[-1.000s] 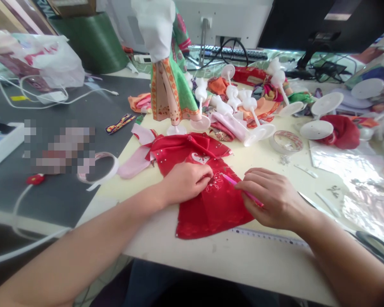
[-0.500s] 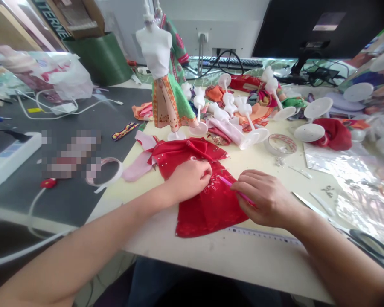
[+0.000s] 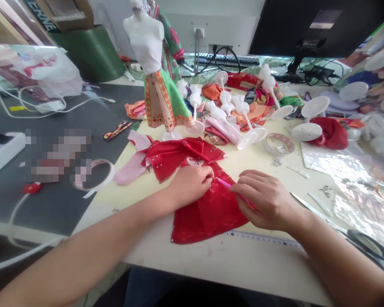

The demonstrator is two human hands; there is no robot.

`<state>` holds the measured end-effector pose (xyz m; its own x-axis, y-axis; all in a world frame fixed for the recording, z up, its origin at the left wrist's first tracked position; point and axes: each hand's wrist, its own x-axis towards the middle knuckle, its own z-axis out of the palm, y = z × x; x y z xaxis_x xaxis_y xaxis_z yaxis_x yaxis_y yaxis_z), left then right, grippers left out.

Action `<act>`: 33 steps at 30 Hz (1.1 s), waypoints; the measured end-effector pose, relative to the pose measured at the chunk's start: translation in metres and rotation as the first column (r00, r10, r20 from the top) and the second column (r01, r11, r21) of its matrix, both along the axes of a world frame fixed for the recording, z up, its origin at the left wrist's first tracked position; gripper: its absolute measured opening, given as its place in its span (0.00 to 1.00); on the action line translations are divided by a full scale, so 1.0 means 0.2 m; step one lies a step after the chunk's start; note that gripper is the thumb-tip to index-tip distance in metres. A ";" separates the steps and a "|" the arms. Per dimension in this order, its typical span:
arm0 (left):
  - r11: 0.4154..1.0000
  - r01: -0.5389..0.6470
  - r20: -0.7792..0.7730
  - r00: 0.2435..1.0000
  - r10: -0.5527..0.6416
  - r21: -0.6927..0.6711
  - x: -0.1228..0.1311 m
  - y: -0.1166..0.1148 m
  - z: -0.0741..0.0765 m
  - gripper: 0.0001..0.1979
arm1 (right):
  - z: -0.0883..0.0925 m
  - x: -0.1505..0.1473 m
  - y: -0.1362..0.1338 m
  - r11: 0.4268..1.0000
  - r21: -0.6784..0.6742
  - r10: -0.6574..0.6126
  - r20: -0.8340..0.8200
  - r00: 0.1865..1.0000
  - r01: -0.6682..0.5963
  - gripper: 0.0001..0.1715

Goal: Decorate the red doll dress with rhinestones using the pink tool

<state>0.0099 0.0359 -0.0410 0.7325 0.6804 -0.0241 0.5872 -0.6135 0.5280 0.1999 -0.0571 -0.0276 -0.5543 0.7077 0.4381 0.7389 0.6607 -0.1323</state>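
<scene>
A small red garment (image 3: 208,217) with white embroidery and dots like beads lies spread in front of me. My left hand (image 3: 192,184) rests on its middle, fingers curled and pressed together; what they pinch, if anything, is hidden. My right hand (image 3: 265,198) is closed round a slim pink pen-like tool (image 3: 224,183). The tool's tip points left at the embroidery, close to my left fingertips; I cannot tell whether it touches the cloth. Pale pink fabric (image 3: 128,171) sticks out from under the garment's left side.
A white doll-sized mannequin (image 3: 145,42) in a patterned skirt stands behind. Several small white dress forms (image 3: 240,104) lie among cloth pieces. Tape rolls (image 3: 278,145) flank the garment. Scissors (image 3: 366,243), a ruler (image 3: 259,237) and shiny plastic bags (image 3: 358,204) are at right.
My view has shifted slightly. My left hand has slid a little toward me on the garment, uncovering more white embroidery above it. The right hand keeps its hold on the pink tool.
</scene>
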 end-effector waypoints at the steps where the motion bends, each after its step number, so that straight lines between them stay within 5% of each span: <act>1: 1.000 0.003 -0.002 1.000 -0.003 0.008 0.00 0.00 0.00 0.08 | -0.01 0.00 0.00 1.000 0.014 -0.005 -0.006 1.000 0.005 0.11; 33: 1.000 -0.010 0.035 0.999 0.011 -0.019 -0.01 0.00 -0.01 0.06 | -0.01 -0.01 -0.01 0.999 0.047 0.004 0.004 1.000 -0.004 0.10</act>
<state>0.0086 0.0364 -0.0428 0.7259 0.6877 -0.0113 0.5746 -0.5973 0.5595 0.1974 -0.0586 -0.0300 -0.5592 0.6838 0.4688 0.7366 0.6693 -0.0977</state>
